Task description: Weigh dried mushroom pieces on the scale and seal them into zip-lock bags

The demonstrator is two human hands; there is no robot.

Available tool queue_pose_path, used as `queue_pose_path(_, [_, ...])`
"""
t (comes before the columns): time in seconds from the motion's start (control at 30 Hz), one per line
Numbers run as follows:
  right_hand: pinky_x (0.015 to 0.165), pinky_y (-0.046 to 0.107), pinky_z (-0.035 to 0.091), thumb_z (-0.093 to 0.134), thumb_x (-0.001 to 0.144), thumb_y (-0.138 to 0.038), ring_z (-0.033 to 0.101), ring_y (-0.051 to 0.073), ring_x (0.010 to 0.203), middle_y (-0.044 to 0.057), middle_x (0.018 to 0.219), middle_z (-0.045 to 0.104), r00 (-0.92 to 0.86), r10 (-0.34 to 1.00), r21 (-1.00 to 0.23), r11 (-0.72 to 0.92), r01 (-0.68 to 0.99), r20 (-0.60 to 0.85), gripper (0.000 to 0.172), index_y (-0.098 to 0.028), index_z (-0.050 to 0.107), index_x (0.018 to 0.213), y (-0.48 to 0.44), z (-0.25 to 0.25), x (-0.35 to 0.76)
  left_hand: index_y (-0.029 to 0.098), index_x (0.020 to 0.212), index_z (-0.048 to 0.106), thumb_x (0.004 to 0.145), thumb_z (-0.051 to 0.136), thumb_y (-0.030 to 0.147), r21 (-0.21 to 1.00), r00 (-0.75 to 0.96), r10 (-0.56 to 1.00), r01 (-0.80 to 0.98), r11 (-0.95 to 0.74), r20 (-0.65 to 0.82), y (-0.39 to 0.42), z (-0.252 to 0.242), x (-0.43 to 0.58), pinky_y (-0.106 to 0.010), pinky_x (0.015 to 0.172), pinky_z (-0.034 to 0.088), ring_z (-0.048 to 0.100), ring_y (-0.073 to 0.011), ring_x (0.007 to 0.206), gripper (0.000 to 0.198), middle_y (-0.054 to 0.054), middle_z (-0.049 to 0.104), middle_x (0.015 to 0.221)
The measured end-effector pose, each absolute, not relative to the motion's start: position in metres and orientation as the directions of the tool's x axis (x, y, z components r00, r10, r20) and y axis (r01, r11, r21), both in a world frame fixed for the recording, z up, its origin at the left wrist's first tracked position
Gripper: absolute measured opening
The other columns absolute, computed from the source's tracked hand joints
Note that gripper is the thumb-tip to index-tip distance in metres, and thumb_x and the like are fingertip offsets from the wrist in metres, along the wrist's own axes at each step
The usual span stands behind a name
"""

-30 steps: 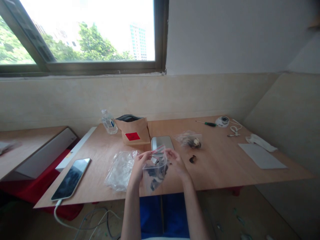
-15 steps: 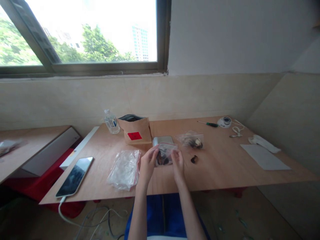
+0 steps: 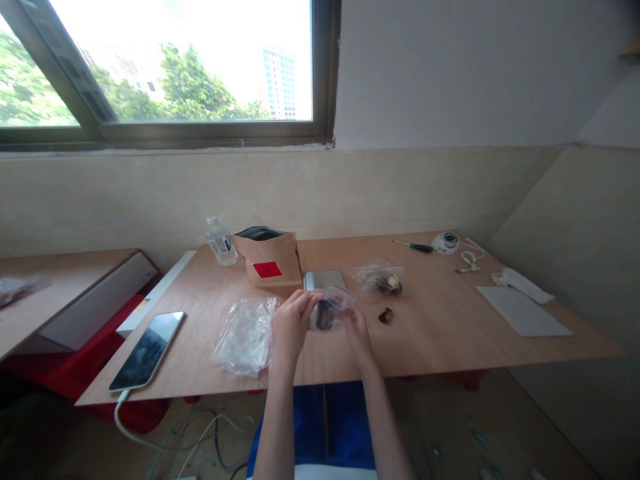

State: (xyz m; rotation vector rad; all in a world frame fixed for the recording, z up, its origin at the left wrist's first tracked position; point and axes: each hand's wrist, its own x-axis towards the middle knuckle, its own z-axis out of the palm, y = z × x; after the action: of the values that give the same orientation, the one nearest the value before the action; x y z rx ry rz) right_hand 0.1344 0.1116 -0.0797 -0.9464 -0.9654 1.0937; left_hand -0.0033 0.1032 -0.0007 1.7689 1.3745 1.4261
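Note:
Both my hands hold a small clear zip bag (image 3: pixel 330 311) with dark pieces inside, low over the wooden table (image 3: pixel 440 333). My left hand (image 3: pixel 291 323) pinches its left side with curled fingers. My right hand (image 3: pixel 356 324) grips the bag's right side from below, fingers closed on the plastic. To the left lies a pile of empty clear bags (image 3: pixel 244 335). A dark loose piece (image 3: pixel 385 316) rests on the table just right of my hands.
A brown paper pouch with a red label (image 3: pixel 267 267), a water bottle (image 3: pixel 219 242) and a silver flat device (image 3: pixel 325 279) stand behind. Another filled bag (image 3: pixel 383 281), a screwdriver (image 3: pixel 415 247), a white round device (image 3: pixel 447 242), paper sheet (image 3: pixel 523 311) and phone (image 3: pixel 147 349) lie around.
The bag was held up and hanging open a second ago; it has come down toward the table and been bunched between both hands, which moved slightly forward.

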Motion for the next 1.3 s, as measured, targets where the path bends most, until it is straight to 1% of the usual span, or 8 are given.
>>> queue_pose_path(0.17, [0.086,0.036,0.048,0.038,0.085,-0.059,0.059,0.024,0.105,0.009,0.111,0.066,0.284,0.947,-0.961,0.210,-0.181,0.153,0.051,-0.021,0.064,0.105,0.110,-0.076,0.144,0.026,0.087,0.070,0.085,0.047,0.041,0.870,-0.034,0.921,0.343,-0.353,0.387,0.105,-0.003,-0.001,-0.023,0.068,0.042,0.061,-0.0195,0.078,0.027,-0.003,0.069,0.084])
queue_pose_path(0.27, [0.085,0.035,0.048,0.044,0.083,-0.057,0.061,0.024,0.099,0.009,0.100,0.069,0.338,0.925,-0.970,0.220,-0.105,0.173,0.048,-0.018,0.067,0.097,0.109,-0.074,0.153,0.023,0.086,0.069,0.086,0.043,0.046,0.912,-0.115,0.940,0.307,-0.274,0.321,0.108,-0.014,-0.003,-0.022,0.055,0.041,0.057,-0.0151,0.057,0.035,-0.002,0.067,0.071])
queue_pose_path(0.4, [0.076,0.033,0.049,0.044,0.084,-0.055,0.062,0.024,0.090,0.009,0.095,0.069,0.353,0.904,-0.960,0.275,-0.047,0.242,0.046,-0.017,0.067,0.094,0.106,-0.067,0.155,0.021,0.076,0.065,0.085,0.043,0.050,0.948,-0.263,0.927,0.245,-0.203,0.266,0.110,-0.028,-0.003,-0.021,0.042,0.033,0.043,-0.0111,0.037,0.038,0.005,0.049,0.044])
queue_pose_path(0.53, [0.078,0.032,0.047,0.044,0.085,-0.052,0.061,0.023,0.089,0.009,0.093,0.069,0.376,0.881,-0.955,0.292,0.046,0.287,0.043,-0.016,0.068,0.091,0.103,-0.060,0.151,0.019,0.071,0.062,0.083,0.047,0.053,0.979,-0.299,0.935,0.131,-0.157,0.190,0.110,-0.034,-0.004,-0.021,0.037,0.028,0.037,-0.0101,0.033,0.038,0.007,0.036,0.037])
queue_pose_path(0.7, [0.071,0.031,0.049,0.046,0.084,-0.052,0.062,0.024,0.086,0.010,0.090,0.069,0.443,0.854,-0.960,0.268,0.076,0.273,0.043,-0.015,0.068,0.087,0.102,-0.055,0.151,0.017,0.075,0.063,0.078,0.055,0.051,0.983,-0.189,0.966,-0.011,-0.182,0.177,0.110,-0.034,-0.013,-0.019,0.041,0.034,0.043,-0.0085,0.041,0.035,0.005,0.049,0.049])
queue_pose_path(0.87, [0.058,0.030,0.052,0.054,0.079,-0.051,0.063,0.021,0.072,0.008,0.083,0.068,0.457,0.858,-0.965,0.261,0.000,0.232,0.036,-0.017,0.063,0.090,0.102,-0.055,0.153,0.015,0.084,0.066,0.077,0.059,0.047,0.982,-0.208,0.965,-0.060,-0.177,0.161,0.110,-0.037,-0.019,-0.017,0.044,0.036,0.045,-0.0078,0.051,0.033,0.001,0.055,0.062])
queue_pose_path(1.13, [0.062,0.030,0.052,0.057,0.078,-0.049,0.063,0.020,0.070,0.006,0.078,0.068,0.469,0.840,-0.960,0.274,0.063,0.271,0.035,-0.016,0.062,0.088,0.103,-0.061,0.163,0.015,0.083,0.060,0.074,0.063,0.044,0.981,-0.199,0.969,-0.097,-0.168,0.146,0.113,-0.045,-0.022,-0.017,0.043,0.041,0.049,-0.0073,0.047,0.030,0.003,0.055,0.060])
queue_pose_path(1.3, [0.068,0.033,0.052,0.053,0.082,-0.046,0.064,0.021,0.075,0.008,0.083,0.069,0.431,0.853,-0.954,0.288,0.083,0.295,0.032,-0.016,0.062,0.091,0.102,-0.064,0.168,0.015,0.087,0.063,0.074,0.062,0.045,0.984,-0.139,0.981,-0.089,-0.151,0.138,0.110,-0.044,-0.025,-0.022,0.049,0.050,0.060,-0.0123,0.057,0.033,-0.002,0.065,0.076])
